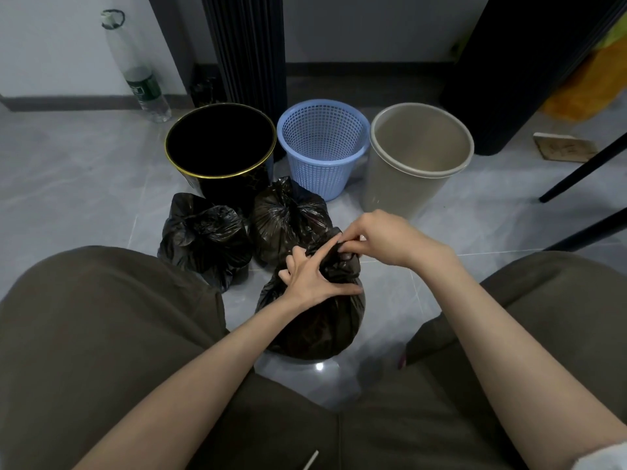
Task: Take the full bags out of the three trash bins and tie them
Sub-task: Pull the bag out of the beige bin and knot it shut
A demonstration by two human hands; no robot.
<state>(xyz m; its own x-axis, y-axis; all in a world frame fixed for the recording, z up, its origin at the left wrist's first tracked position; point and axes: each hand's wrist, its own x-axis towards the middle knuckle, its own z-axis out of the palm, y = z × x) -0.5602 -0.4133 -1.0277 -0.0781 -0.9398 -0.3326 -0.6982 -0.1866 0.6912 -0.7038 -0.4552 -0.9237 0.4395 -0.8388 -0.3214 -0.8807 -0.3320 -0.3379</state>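
My knees in brown trousers fill the near edge; between them, on the grey floor, sits the third bag, and both my hands are on its neck. My left hand clamps the gathered plastic just under the twist, fingers spread over it with the thumb pressed on the right side; my right hand pinches the loose end at the very top, fingertips closed on it.

The other two bags lie just beyond, touching or nearly so — the left bag in front of the black bin, the middle bag between that bin and the blue basket; both look tied; the beige bin stands to the right; all three bins show no liner.

What could go wrong, as I judge it: the plastic is thin and slick, so the end may slip from my right fingertips before the knot seats; if my left grip loosens, the twist unwinds and the mouth opens; pulling too hard could tear the neck; I cannot tell whether a loop is formed yet — my fingers hide it.

The bag stands upright, its long axis running from the floor up to the neck; the neck points up and slightly away from me, toward the bins; the belly rests flat, so it should not roll.
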